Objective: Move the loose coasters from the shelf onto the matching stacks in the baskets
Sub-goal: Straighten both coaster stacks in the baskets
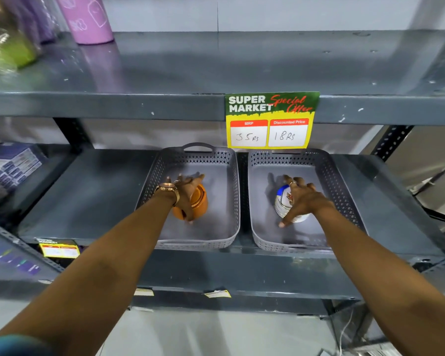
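Two grey perforated baskets stand side by side on the middle shelf. In the left basket (229, 176) sits an orange stack of coasters (199, 201), and my left hand (185, 192), wearing a gold watch, lies over its top with fingers spread. In the right basket (326, 165) is a white, blue and red patterned stack of coasters (283, 201). My right hand (302, 199) rests on top of it with fingers splayed, thumb down at the stack's near side. I see no loose coasters on the shelf around the baskets.
A yellow and green price card (271, 120) hangs from the upper shelf edge above the baskets. Pink and purple bottles (88, 19) stand on the upper shelf at the left. Boxed goods (10, 168) lie at the far left. Bare shelf surface (88, 196) flanks the baskets.
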The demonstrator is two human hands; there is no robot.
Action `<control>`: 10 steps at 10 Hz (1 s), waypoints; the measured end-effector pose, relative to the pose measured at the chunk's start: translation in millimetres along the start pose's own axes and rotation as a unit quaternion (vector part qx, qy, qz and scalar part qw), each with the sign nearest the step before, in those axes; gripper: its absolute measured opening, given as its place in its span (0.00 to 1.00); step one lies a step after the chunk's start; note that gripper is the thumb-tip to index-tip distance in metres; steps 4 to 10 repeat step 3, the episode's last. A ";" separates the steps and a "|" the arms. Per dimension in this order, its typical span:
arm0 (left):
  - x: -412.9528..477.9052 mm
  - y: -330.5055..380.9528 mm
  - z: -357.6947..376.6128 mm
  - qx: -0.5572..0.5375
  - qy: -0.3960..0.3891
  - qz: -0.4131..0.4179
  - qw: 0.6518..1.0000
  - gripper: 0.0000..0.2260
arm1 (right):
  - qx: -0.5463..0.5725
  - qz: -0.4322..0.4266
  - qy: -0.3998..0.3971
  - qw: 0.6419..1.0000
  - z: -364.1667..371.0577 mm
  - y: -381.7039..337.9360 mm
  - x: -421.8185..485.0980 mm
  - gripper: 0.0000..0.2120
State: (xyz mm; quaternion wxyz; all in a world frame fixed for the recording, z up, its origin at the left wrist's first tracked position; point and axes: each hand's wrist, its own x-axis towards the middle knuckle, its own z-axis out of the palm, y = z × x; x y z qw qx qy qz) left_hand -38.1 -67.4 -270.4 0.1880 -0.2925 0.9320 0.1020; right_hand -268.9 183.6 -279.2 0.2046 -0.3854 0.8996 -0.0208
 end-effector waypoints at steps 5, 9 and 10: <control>-37.3 47.6 -7.9 0.104 0.248 0.170 0.948 0.49 | 0.047 -0.038 0.288 0.956 9.4 -43.4 -68.7 0.42; -37.3 47.6 -7.9 0.104 0.248 0.170 0.948 0.49 | 0.047 -0.038 0.288 0.956 9.4 -43.4 -68.7 0.42; -37.3 47.6 -7.9 0.104 0.248 0.170 0.948 0.49 | 0.047 -0.038 0.288 0.956 9.4 -43.4 -68.7 0.42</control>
